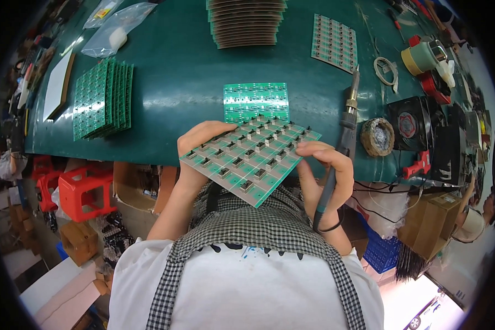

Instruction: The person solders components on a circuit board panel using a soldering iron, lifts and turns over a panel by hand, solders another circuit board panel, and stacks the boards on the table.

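Note:
A circuit board panel (pixel 242 157) with rows of small black switch-like parts is held tilted in front of my apron. My left hand (pixel 201 143) is closed on its left edge, fingers behind the far side. At the right corner, my right hand (pixel 330 170) pinches the panel between thumb and fingers. A soldering iron (pixel 344 129) lies along that same hand, its tip pointing away and its cable hanging by the wrist; how the fingers hold it is partly hidden. Just beyond the panel, another green circuit board (pixel 256 99) lies flat on the table.
Stacked green boards (pixel 102 102) stand at left, and a tall board stack (pixel 247 25) at the far middle. A single board (pixel 334 44) lies far right. Solder wire (pixel 386 73), a round brown-rimmed container (pixel 377 136) and a black fan (pixel 410 124) occupy the right side.

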`<action>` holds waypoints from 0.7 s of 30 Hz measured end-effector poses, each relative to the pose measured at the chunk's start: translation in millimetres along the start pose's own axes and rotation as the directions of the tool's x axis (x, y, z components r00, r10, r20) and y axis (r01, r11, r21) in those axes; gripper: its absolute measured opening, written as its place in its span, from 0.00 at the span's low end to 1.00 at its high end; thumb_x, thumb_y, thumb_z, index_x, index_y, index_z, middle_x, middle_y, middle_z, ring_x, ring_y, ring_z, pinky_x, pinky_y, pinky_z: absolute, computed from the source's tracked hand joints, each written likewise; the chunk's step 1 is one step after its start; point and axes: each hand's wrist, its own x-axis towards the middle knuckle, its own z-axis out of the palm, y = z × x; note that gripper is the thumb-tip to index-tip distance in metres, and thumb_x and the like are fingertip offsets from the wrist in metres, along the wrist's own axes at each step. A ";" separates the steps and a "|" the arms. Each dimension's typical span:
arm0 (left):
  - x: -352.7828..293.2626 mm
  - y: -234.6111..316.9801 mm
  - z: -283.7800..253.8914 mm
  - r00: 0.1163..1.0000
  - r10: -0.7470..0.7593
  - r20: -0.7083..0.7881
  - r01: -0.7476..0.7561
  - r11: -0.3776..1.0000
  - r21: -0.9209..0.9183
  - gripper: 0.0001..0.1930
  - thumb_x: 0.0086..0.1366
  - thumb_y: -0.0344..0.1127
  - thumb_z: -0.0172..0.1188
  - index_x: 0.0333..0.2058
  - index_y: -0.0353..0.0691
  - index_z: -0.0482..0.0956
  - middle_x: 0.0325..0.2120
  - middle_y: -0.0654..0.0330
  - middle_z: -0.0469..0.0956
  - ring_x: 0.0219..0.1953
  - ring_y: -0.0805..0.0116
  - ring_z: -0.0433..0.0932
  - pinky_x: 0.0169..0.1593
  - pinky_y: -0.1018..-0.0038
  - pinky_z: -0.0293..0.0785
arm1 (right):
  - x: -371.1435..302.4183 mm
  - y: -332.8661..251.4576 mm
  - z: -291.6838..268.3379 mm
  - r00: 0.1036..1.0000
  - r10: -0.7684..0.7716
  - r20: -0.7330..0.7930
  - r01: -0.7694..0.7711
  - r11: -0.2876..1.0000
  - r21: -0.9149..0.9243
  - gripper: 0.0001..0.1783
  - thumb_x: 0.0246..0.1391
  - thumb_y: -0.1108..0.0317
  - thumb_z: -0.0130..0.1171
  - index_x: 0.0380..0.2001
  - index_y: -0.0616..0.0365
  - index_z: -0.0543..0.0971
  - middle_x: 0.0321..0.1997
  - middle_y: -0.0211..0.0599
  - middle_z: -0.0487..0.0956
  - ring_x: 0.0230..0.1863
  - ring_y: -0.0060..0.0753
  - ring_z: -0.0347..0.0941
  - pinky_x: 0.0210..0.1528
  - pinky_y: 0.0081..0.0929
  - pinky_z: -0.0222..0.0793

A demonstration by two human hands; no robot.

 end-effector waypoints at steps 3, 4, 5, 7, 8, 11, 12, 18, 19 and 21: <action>-0.8 -3.6 -2.3 0.999 0.045 -0.015 -0.044 0.999 0.023 0.16 0.45 0.30 0.63 0.35 0.33 0.82 0.30 0.53 0.82 0.33 0.61 0.81 0.39 0.73 0.76 | 2.1 -0.2 -1.4 0.999 -0.036 0.014 0.036 0.999 0.028 0.22 0.45 0.88 0.59 0.42 0.61 0.67 0.38 0.47 0.79 0.44 0.42 0.77 0.50 0.39 0.73; -0.8 -4.1 -2.8 0.995 0.090 -0.036 -0.089 0.995 0.036 0.16 0.45 0.30 0.63 0.35 0.33 0.82 0.29 0.53 0.82 0.32 0.61 0.81 0.38 0.73 0.76 | 2.5 -0.4 -1.5 0.999 -0.036 0.014 0.036 0.999 0.025 0.22 0.45 0.88 0.59 0.42 0.61 0.67 0.38 0.47 0.79 0.44 0.42 0.77 0.50 0.39 0.73; -0.4 -3.5 -3.4 0.995 0.090 -0.036 -0.089 0.995 0.033 0.16 0.45 0.30 0.63 0.35 0.33 0.82 0.29 0.53 0.82 0.32 0.61 0.81 0.38 0.73 0.76 | 2.7 -0.7 -1.4 0.999 -0.039 0.013 0.039 0.999 0.027 0.22 0.45 0.88 0.59 0.42 0.61 0.67 0.38 0.47 0.79 0.44 0.43 0.77 0.50 0.39 0.73; 0.4 -2.2 -4.7 0.992 0.116 -0.041 -0.114 0.992 0.049 0.16 0.45 0.30 0.63 0.35 0.32 0.82 0.29 0.52 0.82 0.32 0.61 0.81 0.38 0.73 0.76 | 3.3 -0.7 -1.0 0.999 -0.042 0.011 0.042 0.999 0.027 0.22 0.45 0.88 0.59 0.42 0.61 0.67 0.38 0.47 0.79 0.44 0.43 0.78 0.50 0.39 0.73; 0.2 -2.4 -4.5 0.992 0.116 -0.040 -0.115 0.992 0.047 0.16 0.45 0.30 0.63 0.35 0.32 0.82 0.29 0.52 0.82 0.32 0.61 0.81 0.38 0.73 0.76 | 3.8 -1.0 -1.2 0.999 -0.039 0.016 0.038 0.999 0.031 0.22 0.45 0.88 0.59 0.42 0.61 0.67 0.38 0.47 0.79 0.44 0.43 0.78 0.50 0.39 0.73; -1.2 -5.1 -5.0 0.996 0.079 -0.040 -0.077 0.995 0.056 0.15 0.45 0.30 0.62 0.35 0.32 0.82 0.29 0.53 0.82 0.32 0.61 0.81 0.38 0.73 0.76 | 6.2 -1.6 1.9 0.999 -0.035 -0.020 0.035 0.999 0.026 0.21 0.42 0.88 0.62 0.40 0.61 0.70 0.37 0.46 0.80 0.42 0.43 0.79 0.47 0.35 0.74; -3.0 -8.7 -5.0 0.998 0.050 -0.045 -0.049 0.998 0.033 0.15 0.46 0.31 0.62 0.35 0.32 0.82 0.30 0.52 0.82 0.32 0.61 0.81 0.39 0.73 0.76 | 7.3 -1.1 2.7 0.998 -0.037 -0.056 0.038 0.999 0.020 0.20 0.40 0.87 0.64 0.37 0.61 0.72 0.36 0.45 0.81 0.40 0.43 0.80 0.44 0.31 0.75; -3.8 -6.1 -13.2 0.999 0.014 -0.046 -0.017 0.997 -0.081 0.15 0.52 0.34 0.61 0.37 0.31 0.83 0.31 0.52 0.82 0.34 0.62 0.80 0.40 0.73 0.75 | 8.2 4.5 -3.2 0.994 0.022 -0.106 -0.021 1.000 0.008 0.21 0.40 0.85 0.65 0.39 0.61 0.72 0.36 0.44 0.81 0.42 0.43 0.79 0.45 0.31 0.74; -3.6 -4.0 -14.9 0.999 0.003 -0.044 -0.007 0.994 -0.111 0.15 0.53 0.34 0.61 0.37 0.31 0.83 0.32 0.52 0.81 0.35 0.62 0.80 0.41 0.73 0.75 | 8.3 5.4 -4.7 0.994 0.022 -0.105 -0.022 1.000 0.005 0.21 0.40 0.85 0.65 0.39 0.61 0.72 0.36 0.44 0.81 0.42 0.43 0.79 0.45 0.31 0.74; -2.9 -1.9 -17.7 1.000 0.010 -0.028 -0.012 0.998 -0.061 0.15 0.53 0.35 0.61 0.38 0.32 0.82 0.32 0.53 0.81 0.35 0.63 0.80 0.41 0.74 0.75 | 8.9 7.1 -7.4 0.994 0.019 -0.109 -0.021 1.000 -0.012 0.21 0.41 0.84 0.65 0.39 0.60 0.71 0.36 0.44 0.81 0.43 0.42 0.79 0.46 0.31 0.74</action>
